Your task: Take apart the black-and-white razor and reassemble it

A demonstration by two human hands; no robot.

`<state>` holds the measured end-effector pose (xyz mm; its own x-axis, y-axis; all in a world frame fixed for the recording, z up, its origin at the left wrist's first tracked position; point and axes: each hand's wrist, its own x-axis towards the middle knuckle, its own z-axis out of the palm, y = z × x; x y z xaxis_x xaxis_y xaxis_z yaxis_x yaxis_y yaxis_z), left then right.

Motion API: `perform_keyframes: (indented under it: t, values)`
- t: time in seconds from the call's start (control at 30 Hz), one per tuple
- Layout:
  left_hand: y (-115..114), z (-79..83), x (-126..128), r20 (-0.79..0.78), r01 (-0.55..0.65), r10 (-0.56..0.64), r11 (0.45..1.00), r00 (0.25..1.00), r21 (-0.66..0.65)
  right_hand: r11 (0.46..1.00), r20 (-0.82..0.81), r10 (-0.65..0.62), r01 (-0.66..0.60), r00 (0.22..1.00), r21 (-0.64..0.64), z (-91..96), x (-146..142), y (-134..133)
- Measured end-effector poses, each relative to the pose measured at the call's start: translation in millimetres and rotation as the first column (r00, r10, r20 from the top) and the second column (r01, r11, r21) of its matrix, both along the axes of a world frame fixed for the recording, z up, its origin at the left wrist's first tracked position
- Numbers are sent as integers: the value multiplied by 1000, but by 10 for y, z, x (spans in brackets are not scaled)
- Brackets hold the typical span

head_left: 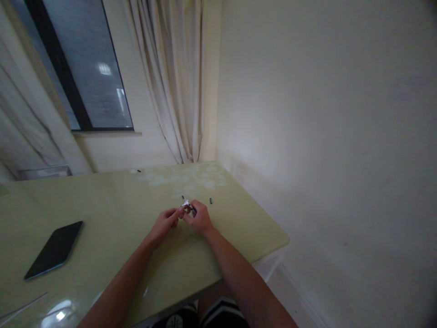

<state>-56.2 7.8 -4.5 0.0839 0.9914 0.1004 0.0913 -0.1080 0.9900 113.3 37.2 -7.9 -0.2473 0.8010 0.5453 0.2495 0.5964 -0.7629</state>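
Over the pale green tabletop (116,209), my two hands meet at a small shiny silver object with dark parts (186,204); its exact kind is too small to make out. My left hand (167,219) pinches its left side between the fingertips. Curled around the right side, my right hand (200,218) grips it with thumb and fingers, which hide part of it. A small dark piece (210,200) lies on the table just right of my right hand. Another tiny dark piece (183,197) shows right behind the held object; whether it is attached cannot be seen.
A dark flat tablet-like device (54,250) lies on the left of the table. Near the back edge is a small dark bit (139,171). Thin pale strands (25,305) lie at the lower left. A wall (324,136) borders the right side; a curtain (174,82) hangs behind.
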Motion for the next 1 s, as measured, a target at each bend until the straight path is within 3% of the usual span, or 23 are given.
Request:
perform_keyframes:
  t: [0.23, 0.4, 0.63, 0.8, 1.0]
  values:
    - [73, -113, -22, 360, 106, -55, 987, 931, -125, 974, 27, -54, 47, 998, 220, -24, -8, -2]
    - [84, -130, -44, 469, 161, -70, 975, 880, -156, 957, 36, -54, 41, 998, 288, -27, -1, -3]
    - [26, -17, -92, 496, 66, 4, 990, 868, -125, 995, -23, 28, -25, 999, 98, 4, 33, -52]
    - [-1, 11, -115, 490, 55, -2, 994, 872, -94, 996, -78, 24, -17, 997, 90, -10, 23, -42]
    - [-2, -17, -128, 487, 91, -49, 994, 872, -62, 994, -140, 110, -109, 984, 17, 12, 5, -64]
